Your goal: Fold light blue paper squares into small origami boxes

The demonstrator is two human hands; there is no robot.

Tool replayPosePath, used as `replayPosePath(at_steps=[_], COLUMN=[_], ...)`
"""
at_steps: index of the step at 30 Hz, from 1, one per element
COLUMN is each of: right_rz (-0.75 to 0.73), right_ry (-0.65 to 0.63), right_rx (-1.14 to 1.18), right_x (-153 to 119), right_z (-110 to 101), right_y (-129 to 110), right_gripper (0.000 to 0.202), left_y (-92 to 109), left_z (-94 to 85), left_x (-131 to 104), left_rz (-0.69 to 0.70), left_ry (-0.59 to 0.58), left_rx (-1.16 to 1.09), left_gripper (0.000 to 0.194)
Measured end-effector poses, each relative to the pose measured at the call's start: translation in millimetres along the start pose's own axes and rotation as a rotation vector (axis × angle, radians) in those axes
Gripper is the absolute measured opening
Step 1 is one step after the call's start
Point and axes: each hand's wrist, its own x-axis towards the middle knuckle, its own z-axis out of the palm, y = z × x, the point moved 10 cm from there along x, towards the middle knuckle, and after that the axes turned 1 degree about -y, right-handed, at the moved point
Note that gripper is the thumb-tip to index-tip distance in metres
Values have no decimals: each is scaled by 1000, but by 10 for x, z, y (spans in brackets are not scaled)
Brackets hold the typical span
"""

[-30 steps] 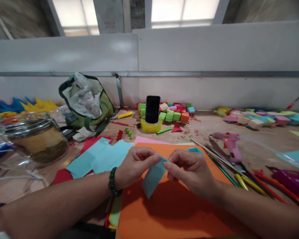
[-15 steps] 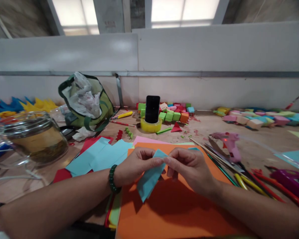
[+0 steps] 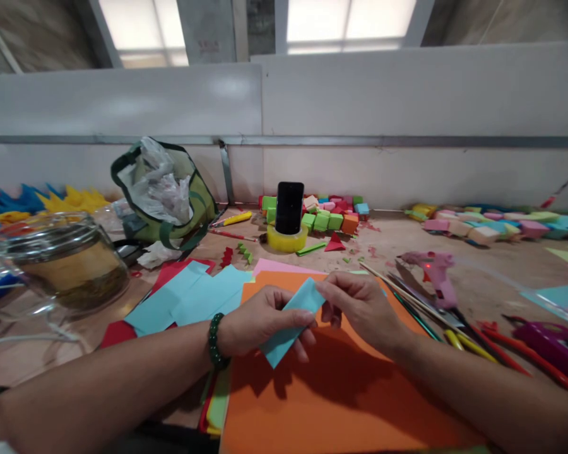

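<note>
A folded light-blue paper strip [image 3: 288, 331] is held at a slant over the orange sheet [image 3: 312, 403]. My left hand [image 3: 269, 320] grips its middle, thumb on top and fingers beneath; a green bead bracelet is on that wrist. At the strip's upper right end, my right hand [image 3: 353, 299] pinches the corner between thumb and forefinger. More light-blue paper pieces [image 3: 170, 299] lie over red paper left of my hands.
A glass jar [image 3: 66, 265] and a green bag [image 3: 194, 183] stand at left. A phone [image 3: 289, 207] rests on yellow tape, with folded paper blocks behind. To the right lie a pink glue gun [image 3: 438, 271], sticks and pens.
The strip has turned flatter and its upper end now points up and right. My left thumb lies over its middle, and my right hand has moved slightly right to its corner.
</note>
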Motion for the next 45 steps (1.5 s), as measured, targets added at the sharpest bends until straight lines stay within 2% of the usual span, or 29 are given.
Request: replayPosePath(at_steps=[6, 9, 12, 17, 20, 22, 24, 26, 29, 32, 34, 35, 37, 40, 42, 45], right_rz=[-46, -56, -40, 68, 93, 131, 195, 266, 343, 362, 357, 350, 308, 187, 146, 158], right_ry=[-83, -82, -56, -23, -2, 5, 8, -10, -87, -150, -159, -161, -157, -137, -131, -150], right_rx=[-62, -136, -115, -47, -74, -92, -107, -150, -308, -478, -573, -619, -728, -920, -1009, -1077], right_x=[16, -2, -4, 38, 68, 79, 76, 60, 25, 8, 14, 20, 43, 87, 99, 92], right_z=[109, 115, 69, -44, -112, -132, -130, -100, -23, 10, -6, -16, -34, -40, -38, -24], right_y=[-76, -66, -44, 23, 46, 108, 215, 342, 514, 601, 608, 601, 553, 423, 370, 357], right_gripper=[15, 19, 24, 26, 30, 31, 27, 24, 20, 19, 18, 17, 17, 14, 14, 16], left_y=[38, 20, -45, -80, -83, -62, -36, -40, 26, 296, 385, 390, 368, 299, 266, 248], left_z=[11, 25, 30, 33, -41, -127, -211, -262, -330, -361, -344, -323, -232, -70, -87, -138], left_x=[-3, -6, -4, 18, 40, 50, 49, 24, -45, -141, -225, -259, -316, -446, -522, -580], left_rz=[24, 19, -29, -57, -83, -93, -116, -182, -239, -150, -106, -66, 107, 450, 564, 635], left_ry=[29, 18, -20, -97, -83, -56, -36, -48, -31, 169, 265, 272, 219, 53, 28, 30], left_rx=[190, 268, 238, 131, 71, 110, 218, 419, 995, 1600, 1788, 1823, 1807, 1637, 1530, 1429], left_gripper=[32, 33, 36, 50, 50, 46, 44, 45, 49, 48, 46, 45, 41, 30, 25, 24])
